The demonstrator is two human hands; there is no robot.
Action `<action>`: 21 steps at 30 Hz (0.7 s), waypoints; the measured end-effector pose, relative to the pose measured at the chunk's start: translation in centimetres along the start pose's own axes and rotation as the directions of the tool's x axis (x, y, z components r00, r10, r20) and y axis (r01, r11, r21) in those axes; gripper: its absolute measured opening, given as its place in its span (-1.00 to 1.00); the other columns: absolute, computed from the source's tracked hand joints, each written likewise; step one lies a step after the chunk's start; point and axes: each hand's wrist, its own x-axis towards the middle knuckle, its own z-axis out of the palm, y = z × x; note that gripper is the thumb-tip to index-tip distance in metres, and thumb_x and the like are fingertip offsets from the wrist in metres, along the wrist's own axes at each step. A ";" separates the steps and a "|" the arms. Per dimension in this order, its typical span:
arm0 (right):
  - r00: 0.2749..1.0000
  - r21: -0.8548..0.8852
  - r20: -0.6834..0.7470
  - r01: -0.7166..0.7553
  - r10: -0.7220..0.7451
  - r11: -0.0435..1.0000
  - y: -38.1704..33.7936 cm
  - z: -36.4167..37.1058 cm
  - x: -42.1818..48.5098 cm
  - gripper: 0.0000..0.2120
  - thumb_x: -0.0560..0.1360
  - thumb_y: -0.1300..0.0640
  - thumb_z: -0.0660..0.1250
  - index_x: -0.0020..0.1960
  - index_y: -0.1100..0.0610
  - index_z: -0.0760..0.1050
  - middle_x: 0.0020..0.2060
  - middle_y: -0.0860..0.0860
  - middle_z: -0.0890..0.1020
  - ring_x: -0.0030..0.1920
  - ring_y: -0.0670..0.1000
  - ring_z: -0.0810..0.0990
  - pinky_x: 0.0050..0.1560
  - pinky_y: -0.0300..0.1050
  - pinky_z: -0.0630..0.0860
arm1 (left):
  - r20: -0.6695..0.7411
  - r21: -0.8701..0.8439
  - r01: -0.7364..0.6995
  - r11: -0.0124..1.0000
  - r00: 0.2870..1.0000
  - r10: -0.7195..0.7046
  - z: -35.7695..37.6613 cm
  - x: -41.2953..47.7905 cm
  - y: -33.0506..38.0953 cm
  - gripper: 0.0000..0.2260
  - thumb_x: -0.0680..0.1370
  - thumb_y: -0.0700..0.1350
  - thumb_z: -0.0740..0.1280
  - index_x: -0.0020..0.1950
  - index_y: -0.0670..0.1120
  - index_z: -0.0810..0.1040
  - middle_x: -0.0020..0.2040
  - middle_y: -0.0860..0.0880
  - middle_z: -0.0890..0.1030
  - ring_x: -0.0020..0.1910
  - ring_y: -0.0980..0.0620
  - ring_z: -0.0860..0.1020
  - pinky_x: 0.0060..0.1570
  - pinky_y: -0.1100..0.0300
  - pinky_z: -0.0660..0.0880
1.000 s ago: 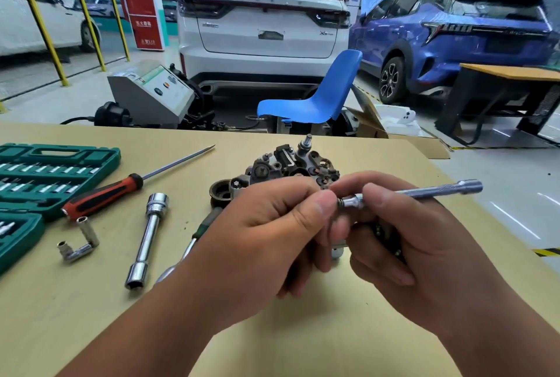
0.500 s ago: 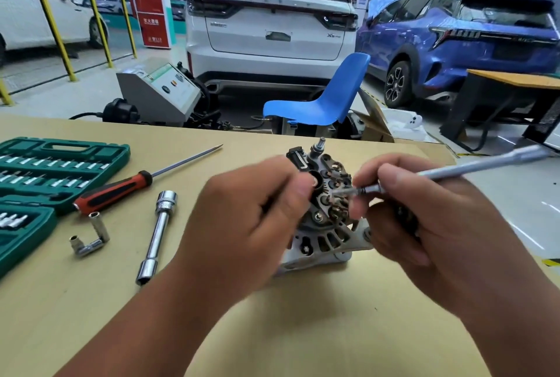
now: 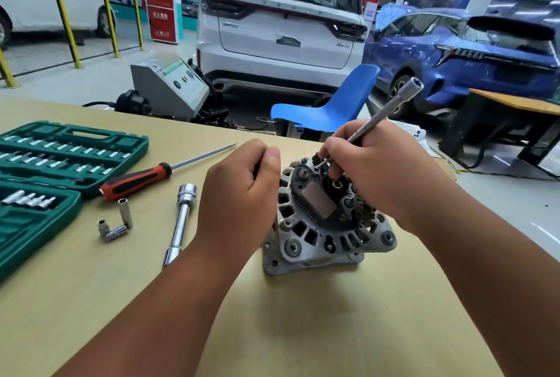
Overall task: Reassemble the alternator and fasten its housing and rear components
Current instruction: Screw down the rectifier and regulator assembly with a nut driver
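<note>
Pinching a slim socket wrench (image 3: 391, 106), the right grip (image 3: 385, 170) sets its tip on the rear of the alternator (image 3: 318, 225), which is propped tilted toward the worktop's (image 3: 303, 331) far right corner. Left grip (image 3: 242, 185) curls against its left rim; clamping or not, I cannot tell. A screwdriver (image 3: 136, 178) lies further left.

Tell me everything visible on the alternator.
The alternator stands tilted on its edge on the tan table, rear face toward the camera. Silver cast-metal housing with vent slots and bolt lugs; black rear plate carrying a grey rectangular block. The left hand curls against its left edge, grip hidden. The right hand holds a slim socket driver whose tip meets a fastener near the top.
</note>
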 end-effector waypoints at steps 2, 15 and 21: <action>1.000 -0.081 0.001 -0.001 0.001 0.997 -0.3 0.1 0.1 -0.74 0.63 0.05 0.28 -0.17 0.04 0.63 -0.34 -0.01 0.69 -0.54 -0.17 0.45 -0.56 -0.35 0.32 | 0.008 0.011 -0.007 1.000 1.000 0.007 0.1 0.1 -0.1 -0.63 0.70 0.02 0.21 -0.28 -0.04 0.28 -0.36 -0.06 0.35 -0.38 0.04 0.30 -0.36 0.10 0.25; 0.998 -0.185 -0.041 0.036 -0.044 0.982 -0.7 0.5 -0.2 -0.86 0.62 -0.08 0.38 -0.08 -0.08 0.52 -0.30 -0.20 0.68 -0.30 -0.23 0.59 -0.34 -0.20 0.36 | 0.094 -0.062 -0.058 0.996 0.994 0.064 0.6 -0.1 0.1 -0.89 0.60 -0.04 0.28 0.06 0.05 0.59 -0.05 0.14 0.55 -0.01 0.08 0.54 0.02 0.03 0.52; 0.990 -0.076 -0.085 0.105 -0.112 0.992 -0.1 -0.2 -0.2 -0.80 0.54 -0.01 0.53 -0.20 -0.02 0.56 -0.45 -0.17 0.62 -0.50 -0.17 0.54 -0.36 -0.23 0.37 | 0.204 -0.007 -0.058 0.998 0.977 0.058 1.0 -0.4 0.3 -0.85 0.56 -0.03 0.29 0.09 0.19 0.54 0.10 0.13 0.54 0.22 0.01 0.49 0.21 0.16 0.43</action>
